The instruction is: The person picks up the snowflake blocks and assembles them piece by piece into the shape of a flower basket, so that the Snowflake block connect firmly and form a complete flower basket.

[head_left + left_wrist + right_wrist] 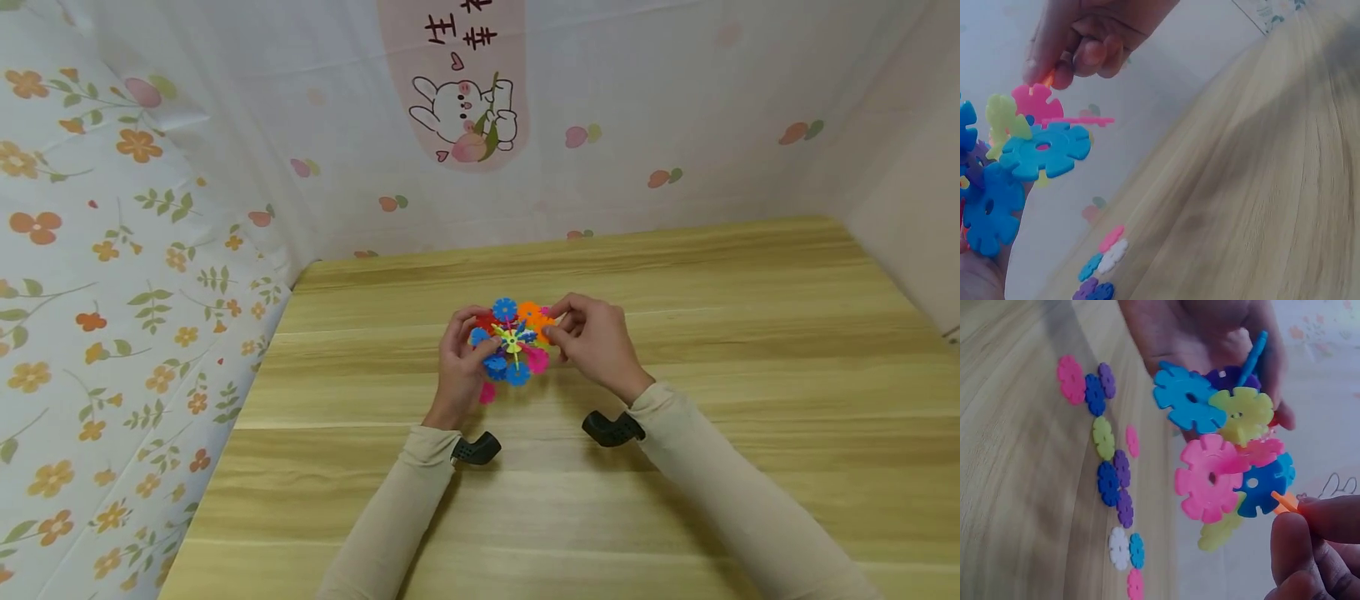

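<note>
Multicoloured cluster of interlocked, notched plastic discs (513, 340) hangs between the two hands, clear above the middle of the pale wood-grain tabletop (750, 425). On its left side, the left hand (461, 367) grasps it, the thumb across the near edge and the fingers round the far one. On the right, the right hand (600, 337) pinches a thin orange plastic disc (1285, 503) between thumb and forefinger, up against a round blue notched disc (1267, 487); whether their slots are locked together I cannot tell.

The likeliest trouble, I judge, is at that joint: pressed at a slant, the orange disc could skid off the blue edge or spring out of the fingertips. Too hard a push could also twist neighbours such as the broad pink notched disc (1199, 469) out of their slots, since the left hand appears to steady only one side. Were its grip to slacken, the cluster could drop onto the loose discs lying below, among them a white plastic disc (1118, 540), and shed pieces.
</note>
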Demonstrator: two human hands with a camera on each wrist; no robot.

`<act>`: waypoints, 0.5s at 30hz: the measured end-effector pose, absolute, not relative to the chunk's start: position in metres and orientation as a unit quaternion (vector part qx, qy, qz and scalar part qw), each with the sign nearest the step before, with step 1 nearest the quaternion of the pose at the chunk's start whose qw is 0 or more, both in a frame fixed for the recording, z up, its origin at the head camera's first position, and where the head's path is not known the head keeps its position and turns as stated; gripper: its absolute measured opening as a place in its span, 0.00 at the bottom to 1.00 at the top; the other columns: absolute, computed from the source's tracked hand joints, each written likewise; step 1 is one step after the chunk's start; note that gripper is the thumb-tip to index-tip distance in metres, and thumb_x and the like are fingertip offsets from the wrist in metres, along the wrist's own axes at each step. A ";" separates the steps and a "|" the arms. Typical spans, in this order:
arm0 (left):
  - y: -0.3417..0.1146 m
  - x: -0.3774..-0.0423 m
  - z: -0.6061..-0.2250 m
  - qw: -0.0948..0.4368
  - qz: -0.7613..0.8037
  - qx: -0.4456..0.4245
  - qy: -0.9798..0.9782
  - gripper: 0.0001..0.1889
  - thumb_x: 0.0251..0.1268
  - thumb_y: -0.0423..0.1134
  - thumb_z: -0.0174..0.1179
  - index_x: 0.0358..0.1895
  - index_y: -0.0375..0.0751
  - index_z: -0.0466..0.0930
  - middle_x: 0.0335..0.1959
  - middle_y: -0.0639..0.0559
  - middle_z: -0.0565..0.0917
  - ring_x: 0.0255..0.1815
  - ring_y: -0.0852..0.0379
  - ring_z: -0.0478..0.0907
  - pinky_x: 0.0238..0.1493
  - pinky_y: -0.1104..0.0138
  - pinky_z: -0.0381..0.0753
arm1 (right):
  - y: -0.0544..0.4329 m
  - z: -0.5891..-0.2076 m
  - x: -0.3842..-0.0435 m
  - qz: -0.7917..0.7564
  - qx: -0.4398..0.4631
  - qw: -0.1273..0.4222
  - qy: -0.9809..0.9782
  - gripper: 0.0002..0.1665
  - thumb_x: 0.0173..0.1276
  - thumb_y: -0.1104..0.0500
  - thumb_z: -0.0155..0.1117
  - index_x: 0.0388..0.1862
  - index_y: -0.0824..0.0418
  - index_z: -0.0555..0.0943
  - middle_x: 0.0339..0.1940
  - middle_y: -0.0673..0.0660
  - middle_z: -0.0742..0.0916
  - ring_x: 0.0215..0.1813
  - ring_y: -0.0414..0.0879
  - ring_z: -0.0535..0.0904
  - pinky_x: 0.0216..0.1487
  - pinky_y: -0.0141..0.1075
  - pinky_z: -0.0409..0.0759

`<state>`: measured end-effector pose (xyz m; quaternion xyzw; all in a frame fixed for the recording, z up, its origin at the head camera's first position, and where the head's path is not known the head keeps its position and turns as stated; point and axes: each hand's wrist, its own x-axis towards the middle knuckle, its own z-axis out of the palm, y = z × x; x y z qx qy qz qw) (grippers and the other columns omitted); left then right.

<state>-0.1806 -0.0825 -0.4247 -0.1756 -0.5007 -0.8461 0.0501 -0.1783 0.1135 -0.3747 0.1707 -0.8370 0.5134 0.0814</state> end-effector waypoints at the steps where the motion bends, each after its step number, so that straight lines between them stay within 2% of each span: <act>1: -0.081 -0.181 -0.425 0.051 -0.845 -0.178 -0.502 0.17 0.61 0.20 0.52 0.53 0.30 0.66 0.51 0.41 0.67 0.50 0.47 0.69 0.46 0.66 0.78 | 0.114 -0.375 -0.178 0.512 0.169 0.086 -0.838 0.07 0.59 0.68 0.66 0.37 0.64 0.79 0.21 0.57 0.84 0.15 0.50 0.78 0.18 0.35 0.77; 6: -0.074 -0.180 -0.426 0.060 -0.845 -0.178 -0.501 0.18 0.61 0.19 0.52 0.54 0.23 0.62 0.50 0.41 0.68 0.48 0.46 0.68 0.44 0.68 0.78 | 0.116 -0.377 -0.175 0.512 0.169 0.103 -0.836 0.05 0.59 0.68 0.66 0.34 0.65 0.78 0.20 0.54 0.84 0.15 0.47 0.77 0.17 0.35 0.77; 15: -0.063 -0.178 -0.427 0.064 -0.827 -0.181 -0.528 0.20 0.60 0.23 0.54 0.55 0.24 0.62 0.52 0.45 0.69 0.54 0.49 0.65 0.47 0.68 0.75 | 0.122 -0.381 -0.172 0.523 0.176 0.108 -0.827 0.04 0.59 0.71 0.64 0.31 0.69 0.77 0.20 0.56 0.83 0.16 0.51 0.78 0.18 0.34 0.78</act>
